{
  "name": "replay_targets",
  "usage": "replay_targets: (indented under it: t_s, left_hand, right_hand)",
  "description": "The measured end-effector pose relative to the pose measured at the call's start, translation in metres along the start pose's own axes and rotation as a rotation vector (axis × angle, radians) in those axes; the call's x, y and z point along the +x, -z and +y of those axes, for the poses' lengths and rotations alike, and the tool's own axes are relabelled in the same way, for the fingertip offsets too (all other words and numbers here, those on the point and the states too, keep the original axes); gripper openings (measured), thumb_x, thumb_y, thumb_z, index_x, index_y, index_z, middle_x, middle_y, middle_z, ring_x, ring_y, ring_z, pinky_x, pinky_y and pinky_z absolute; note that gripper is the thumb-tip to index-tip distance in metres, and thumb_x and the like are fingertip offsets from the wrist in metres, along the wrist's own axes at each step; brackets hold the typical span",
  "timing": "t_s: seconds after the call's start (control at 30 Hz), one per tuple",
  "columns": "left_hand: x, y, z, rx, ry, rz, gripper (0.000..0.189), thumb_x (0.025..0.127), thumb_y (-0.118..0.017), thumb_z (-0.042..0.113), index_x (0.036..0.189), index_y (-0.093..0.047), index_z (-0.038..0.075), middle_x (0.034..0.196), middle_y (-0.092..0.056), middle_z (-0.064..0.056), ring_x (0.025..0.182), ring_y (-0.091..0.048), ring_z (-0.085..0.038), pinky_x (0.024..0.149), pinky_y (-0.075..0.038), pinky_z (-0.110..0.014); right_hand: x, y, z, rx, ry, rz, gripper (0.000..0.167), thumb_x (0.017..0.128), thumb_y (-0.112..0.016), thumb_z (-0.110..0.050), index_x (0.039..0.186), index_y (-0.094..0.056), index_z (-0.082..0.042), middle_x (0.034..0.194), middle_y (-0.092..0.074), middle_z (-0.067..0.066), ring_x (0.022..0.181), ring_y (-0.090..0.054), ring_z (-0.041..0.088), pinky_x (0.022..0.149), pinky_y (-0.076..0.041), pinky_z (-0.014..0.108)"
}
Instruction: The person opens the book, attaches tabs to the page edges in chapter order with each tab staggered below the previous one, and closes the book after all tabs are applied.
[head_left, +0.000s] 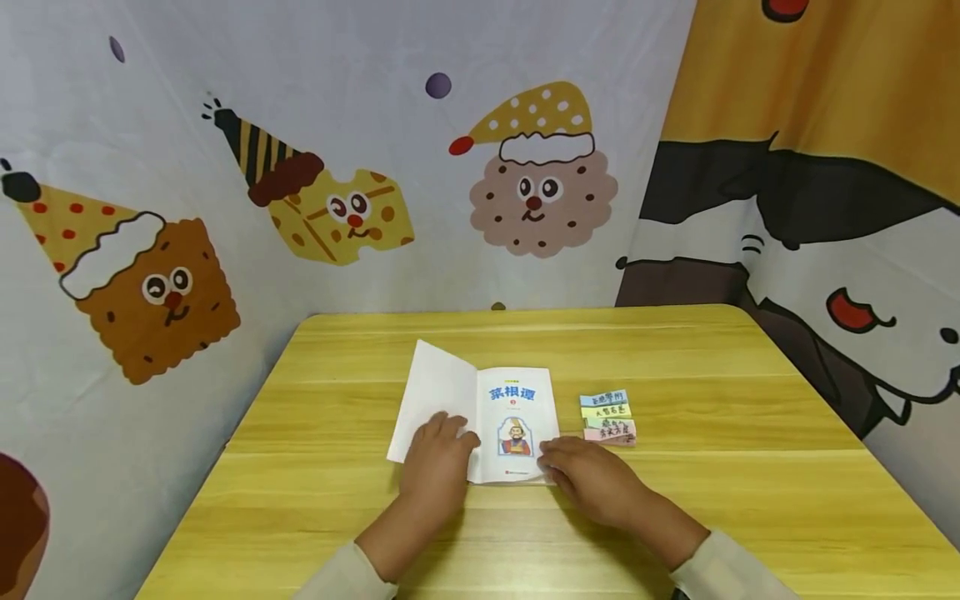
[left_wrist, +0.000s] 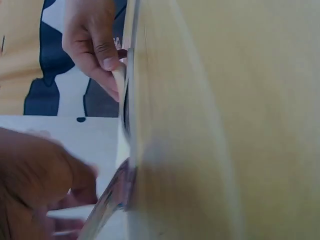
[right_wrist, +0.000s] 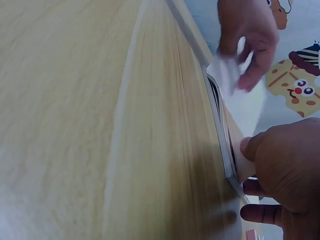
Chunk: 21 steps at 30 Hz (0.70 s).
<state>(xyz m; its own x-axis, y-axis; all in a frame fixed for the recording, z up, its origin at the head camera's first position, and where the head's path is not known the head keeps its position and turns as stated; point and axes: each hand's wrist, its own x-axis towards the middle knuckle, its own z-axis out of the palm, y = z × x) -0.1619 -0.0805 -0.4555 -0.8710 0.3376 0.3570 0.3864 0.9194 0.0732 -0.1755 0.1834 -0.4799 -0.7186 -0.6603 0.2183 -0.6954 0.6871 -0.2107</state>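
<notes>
An open book point(head_left: 517, 421) lies on the table, its right page showing blue Chinese title characters and a picture of a bearded figure. Its blank white left leaf point(head_left: 438, 379) slants up off the tabletop. Over that leaf, near the spine, is my left hand point(head_left: 437, 462), fingers loosely bent and touching the paper; it is blurred in the left wrist view. My right hand point(head_left: 600, 483) pinches the lower right corner of the right page between thumb and fingers. In the left wrist view the page edge point(left_wrist: 120, 77) curls at that thumb.
Right of the book lies a stack of blue, yellow, green and pink paper strips point(head_left: 607, 417) with handwriting. The wood-grain table point(head_left: 337, 358) ends at a curtain point(head_left: 435, 200) printed with cartoon snacks.
</notes>
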Motion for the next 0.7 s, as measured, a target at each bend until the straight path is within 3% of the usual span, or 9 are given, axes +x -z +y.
replay_targets:
  t_s: [0.1, 0.2, 0.33, 0.53, 0.7]
  left_hand:
    - [0.0, -0.008, 0.001, -0.1, -0.05, -0.096, 0.018, 0.085, -0.072, 0.001, 0.098, -0.077, 0.013, 0.113, -0.07, -0.005, 0.111, -0.06, -0.028, 0.091, -0.05, -0.045]
    - [0.001, -0.013, 0.002, -0.144, -0.066, -0.176, 0.018, 0.086, -0.075, 0.012, 0.104, -0.076, 0.014, 0.112, -0.07, -0.002, 0.108, -0.06, -0.026, 0.085, -0.051, -0.045]
    - [0.002, -0.018, 0.003, -0.16, -0.067, -0.241, 0.034, 0.087, -0.081, 0.037, 0.112, -0.074, 0.015, 0.113, -0.068, -0.002, 0.107, -0.058, -0.025, 0.084, -0.052, -0.043]
    - [0.003, -0.021, 0.003, -0.159, -0.064, -0.271, 0.041, 0.084, -0.083, 0.044, 0.112, -0.073, 0.016, 0.111, -0.064, 0.0, 0.105, -0.056, -0.024, 0.08, -0.052, -0.04]
    - [0.004, -0.023, 0.003, -0.162, -0.068, -0.25, 0.039, 0.085, -0.083, 0.044, 0.11, -0.074, 0.016, 0.11, -0.063, 0.0, 0.103, -0.055, -0.024, 0.078, -0.052, -0.04]
  right_hand:
    - [0.0, 0.0, -0.001, 0.0, 0.0, 0.0, 0.02, 0.095, -0.072, -0.01, 0.115, -0.075, -0.006, 0.129, -0.068, 0.01, 0.12, -0.063, 0.03, 0.101, -0.048, 0.046]
    - [0.0, 0.0, -0.002, 0.007, -0.002, 0.002, 0.021, 0.095, -0.072, -0.009, 0.115, -0.075, -0.006, 0.129, -0.069, 0.011, 0.12, -0.063, 0.03, 0.101, -0.049, 0.046]
    - [0.001, -0.001, -0.002, 0.005, -0.017, 0.015, 0.019, 0.093, -0.074, -0.007, 0.112, -0.076, -0.007, 0.126, -0.07, 0.01, 0.118, -0.065, 0.029, 0.101, -0.049, 0.045]
    - [0.004, -0.002, -0.001, -0.011, -0.057, 0.087, 0.015, 0.087, -0.075, -0.002, 0.093, -0.075, -0.016, 0.104, -0.073, -0.004, 0.102, -0.067, 0.017, 0.087, -0.055, 0.036]
    - [0.01, 0.001, -0.004, -0.04, -0.091, 0.236, 0.015, 0.086, -0.082, -0.008, 0.093, -0.073, -0.018, 0.093, -0.069, -0.01, 0.093, -0.062, 0.011, 0.074, -0.055, 0.031]
